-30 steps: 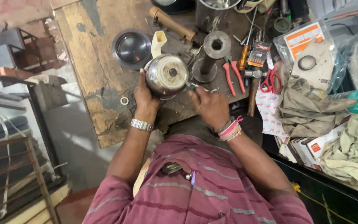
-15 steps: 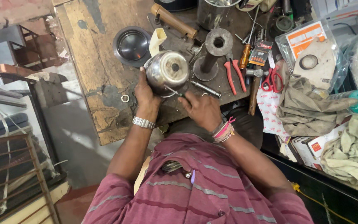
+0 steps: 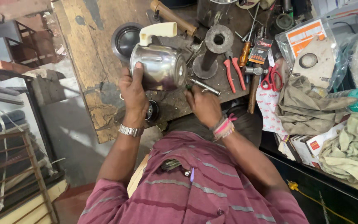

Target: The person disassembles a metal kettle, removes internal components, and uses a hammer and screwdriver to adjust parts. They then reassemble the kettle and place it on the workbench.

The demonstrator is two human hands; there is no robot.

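I've tipped the steel kettle [image 3: 159, 66] up off the bench, left hand [image 3: 132, 89] gripping it, right hand [image 3: 201, 103] closed on a screwdriver [image 3: 204, 86]

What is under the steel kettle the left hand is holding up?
Below the steel kettle lies the wooden workbench and a small dark round part. The kettle and left hand hide the rest.

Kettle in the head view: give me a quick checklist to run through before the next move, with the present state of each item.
1. Left hand grips the kettle: ok, fingers wrap its body.
2. Kettle lifted off the bench: ok, tilted on its side.
3. Right hand holds a tool: ok, a thin metal rod.
4. Tool tip seated in the kettle: cannot tell, hidden.
5. Pliers within reach: ok, lying just beyond the right hand.
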